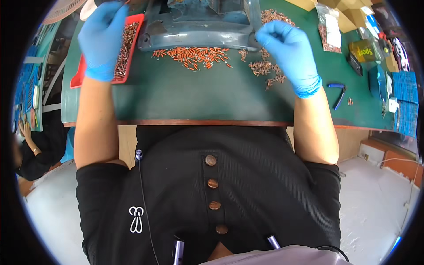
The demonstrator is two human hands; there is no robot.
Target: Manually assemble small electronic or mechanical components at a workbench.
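Note:
Both my hands wear blue gloves. My left hand [102, 39] hovers over a red tray [76, 79] filled with small brown parts, fingers bent; whether it pinches a part I cannot tell. My right hand [289, 49] rests at the right corner of a grey-blue machine base [194, 31], fingers curled, and its grip is hidden. A row of small orange parts [194, 55] lies on the green table [190, 95] in front of the machine. A loose heap of brown parts [265, 70] lies just left of my right wrist.
Blue-handled pliers [338, 92] lie on the table at the right. A clear bag of brown parts [330, 31], a yellow-green packet [363, 51] and blue boxes [404, 99] stand at the far right. Another person's arm [28, 137] shows at the left edge.

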